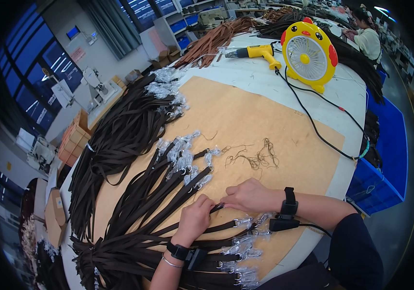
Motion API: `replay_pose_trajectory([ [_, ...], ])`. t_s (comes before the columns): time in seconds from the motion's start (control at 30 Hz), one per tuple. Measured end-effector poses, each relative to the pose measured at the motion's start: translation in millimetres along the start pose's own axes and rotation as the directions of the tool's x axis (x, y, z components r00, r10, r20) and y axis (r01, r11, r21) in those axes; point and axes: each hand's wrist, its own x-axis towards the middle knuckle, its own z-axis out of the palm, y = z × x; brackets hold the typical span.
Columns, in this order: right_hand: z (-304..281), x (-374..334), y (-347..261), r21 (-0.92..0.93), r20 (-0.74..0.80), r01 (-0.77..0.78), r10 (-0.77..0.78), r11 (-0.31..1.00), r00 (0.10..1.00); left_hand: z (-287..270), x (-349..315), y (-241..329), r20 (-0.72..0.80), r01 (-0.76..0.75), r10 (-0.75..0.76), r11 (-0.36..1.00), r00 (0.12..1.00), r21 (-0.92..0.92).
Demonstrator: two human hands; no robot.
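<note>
Between my hands is the end of a dark brown strap point(216, 208). My left hand point(196, 216) is closed on it, fingers pinched. From the other side my right hand point(248, 195) also pinches the strap at its tip; the fingers hide most of that end. Several more dark straps point(141, 205) fan out to the left, their metal-ringed ends wrapped in clear plastic point(182, 157). Nearer to me lies another group of straps point(192, 258), with plastic-wrapped ends point(245, 249) pointing right.
Loose dark threads point(255, 157) lie on the tan sheet point(298, 135). Beyond are a large strap bundle point(125, 116), a yellow heat gun point(257, 52) and a yellow chick-shaped fan point(308, 55). A black cable point(313, 123) runs toward a blue bin point(385, 154). Another person point(367, 38) sits far right.
</note>
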Motion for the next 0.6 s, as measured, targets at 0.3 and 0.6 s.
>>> replay_pose_trajectory([
  [0.3, 2.7, -1.4, -0.2, 0.010, -0.006, -0.013, 0.013, 1.000, 1.000, 3.6, 0.0, 0.6, -0.020, -0.059, 0.060, 0.998, 0.998, 0.028],
  [0.6, 6.7, -0.7, 0.2, -0.006, -0.001, 0.000, 0.000, 1.000, 1.000, 8.3, 0.9, -3.1, -0.035, 0.015, -0.018, 0.996, 0.999, -0.089],
])
